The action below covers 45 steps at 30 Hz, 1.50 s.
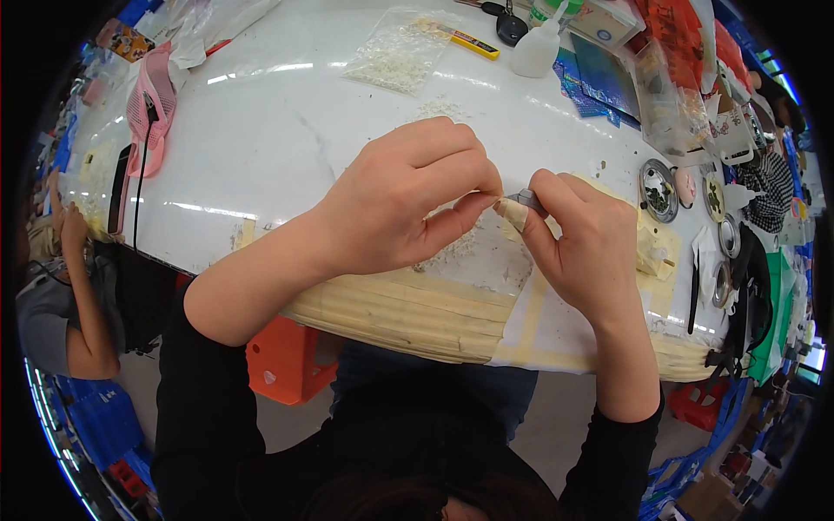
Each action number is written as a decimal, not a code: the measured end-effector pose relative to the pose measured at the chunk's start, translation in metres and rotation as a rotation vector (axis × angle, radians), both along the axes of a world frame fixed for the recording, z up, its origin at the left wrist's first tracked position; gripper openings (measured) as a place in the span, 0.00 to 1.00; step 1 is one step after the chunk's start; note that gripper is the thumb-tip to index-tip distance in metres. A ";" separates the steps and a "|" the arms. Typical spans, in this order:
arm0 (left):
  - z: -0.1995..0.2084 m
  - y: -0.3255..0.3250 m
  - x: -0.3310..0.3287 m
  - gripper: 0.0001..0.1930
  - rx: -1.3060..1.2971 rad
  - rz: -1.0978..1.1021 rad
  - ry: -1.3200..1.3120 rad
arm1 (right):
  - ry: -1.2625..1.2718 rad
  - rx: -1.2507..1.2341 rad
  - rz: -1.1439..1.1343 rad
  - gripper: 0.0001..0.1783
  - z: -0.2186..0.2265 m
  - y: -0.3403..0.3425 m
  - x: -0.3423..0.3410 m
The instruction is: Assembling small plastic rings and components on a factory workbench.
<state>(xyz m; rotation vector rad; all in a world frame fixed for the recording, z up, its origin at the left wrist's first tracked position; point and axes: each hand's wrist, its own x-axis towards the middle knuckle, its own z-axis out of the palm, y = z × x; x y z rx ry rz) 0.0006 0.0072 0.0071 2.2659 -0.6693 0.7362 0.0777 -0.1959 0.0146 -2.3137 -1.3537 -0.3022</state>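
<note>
Over the near part of the white table (295,148), my two hands meet. My right hand (586,230) is closed on a small grey metal-looking piece (526,201), most of it hidden by the fingers. Beige tape (512,213) wraps the tip of that hand's thumb. My left hand (421,195) pinches thumb and forefinger right beside the grey piece; whatever is between those fingertips is too small to make out. Below and behind the hands, pale crumbs (443,111) lie scattered on the tabletop.
A clear bag of pale flakes (395,61), a yellow cutter knife (473,45) and a white squeeze bottle (536,50) lie farther back. Round tins (658,187) stand at the right. Yellowish tape (400,313) covers the front edge. Another person's arm (82,295) is at far left.
</note>
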 end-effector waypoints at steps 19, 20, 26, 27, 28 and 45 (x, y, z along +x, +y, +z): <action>-0.002 -0.001 -0.001 0.11 -0.008 -0.001 -0.024 | 0.010 0.003 0.007 0.09 0.001 0.000 -0.001; -0.002 -0.001 0.000 0.11 -0.011 -0.004 -0.022 | 0.013 0.000 0.008 0.09 0.000 -0.001 -0.001; -0.001 0.001 -0.001 0.04 -0.333 -0.084 0.352 | 0.033 0.003 0.022 0.09 0.001 -0.001 0.000; -0.001 0.001 -0.001 0.03 -0.475 -0.109 0.487 | 0.035 0.011 0.024 0.10 0.002 -0.001 0.000; -0.001 0.002 -0.002 0.03 -0.617 -0.134 0.622 | 0.045 0.008 0.023 0.10 0.002 -0.001 0.000; -0.013 0.021 0.016 0.05 -0.239 0.329 0.541 | 0.130 0.027 -0.007 0.16 0.001 -0.001 0.005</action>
